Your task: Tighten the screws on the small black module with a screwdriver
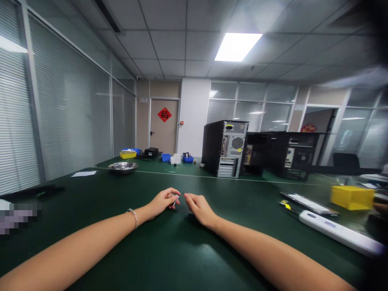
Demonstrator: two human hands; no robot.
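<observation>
Above the green tabletop (145,254), my left hand (162,203) is closed with thumb and fingers around a small whitish piece (176,199) with dark edges. Its exact kind is too small to tell. A thin bracelet circles the left wrist. Just to the right, my right hand (200,209) is closed in a pinch, thumb against fingers, pointing toward the left hand. A tiny dark speck shows at its fingertips, and I cannot make out what it is. A narrow gap separates the two hands.
A metal bowl (123,167) and a white paper (84,173) lie back left. Small blue bins (188,159) stand at the back, beside a black computer tower (212,149). On the right are a yellow bin (352,198), a phone-like slab (309,203) and a long white device (339,232).
</observation>
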